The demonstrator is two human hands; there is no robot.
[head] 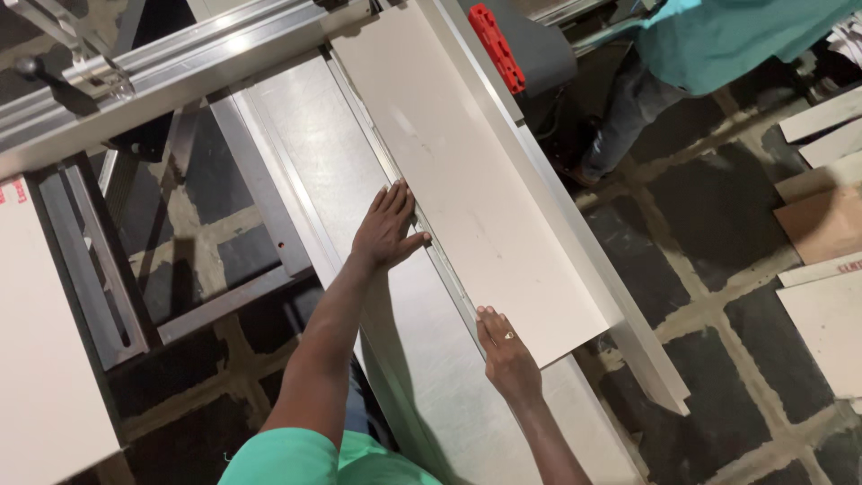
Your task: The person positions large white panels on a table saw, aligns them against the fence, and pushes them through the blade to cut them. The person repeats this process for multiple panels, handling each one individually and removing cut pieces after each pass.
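A long pale board (467,171) lies on a metal saw table (404,359), running from near right to far left against a fence (584,242). The left hand (388,229) lies flat, fingers spread, on the board's left edge. The right hand (505,352) presses the near corner (fingers extended, not clenched). Another person (709,45) stands far right.

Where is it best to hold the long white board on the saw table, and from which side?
Probably along its long near edge, from the person's side. The white board lies flat and its far edge sits against the fence. The left hand and right hand already press on that free edge, fingers flat.
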